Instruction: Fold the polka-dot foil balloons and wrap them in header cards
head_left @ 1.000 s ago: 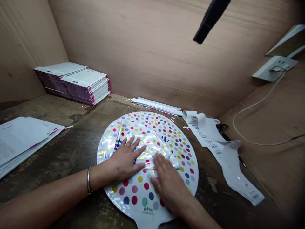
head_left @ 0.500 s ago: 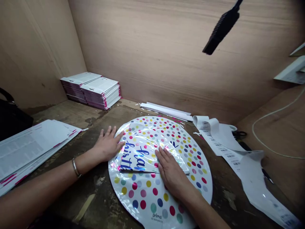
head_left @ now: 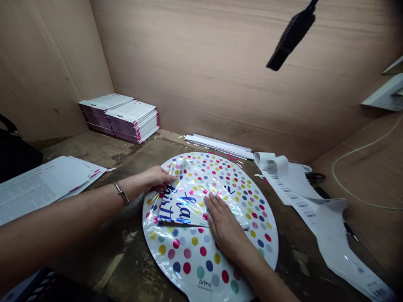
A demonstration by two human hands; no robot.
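Head view: a flat foil balloon (head_left: 195, 251) lies under both hands, its tail (head_left: 201, 295) pointing toward the person. Left hand (head_left: 156, 178) pinches the top of a folded flap (head_left: 181, 205) between fingers and thumb; right hand (head_left: 224, 228) lies open, pressing down beside the fold. The foil looks light, thin and slippery, best held along folded edges.

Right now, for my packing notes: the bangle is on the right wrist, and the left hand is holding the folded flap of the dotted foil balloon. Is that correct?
Not quite: the bangle is on the left wrist, not the right, as the head view shows. The left hand is holding the folded flap of the dotted foil balloon, as you said.
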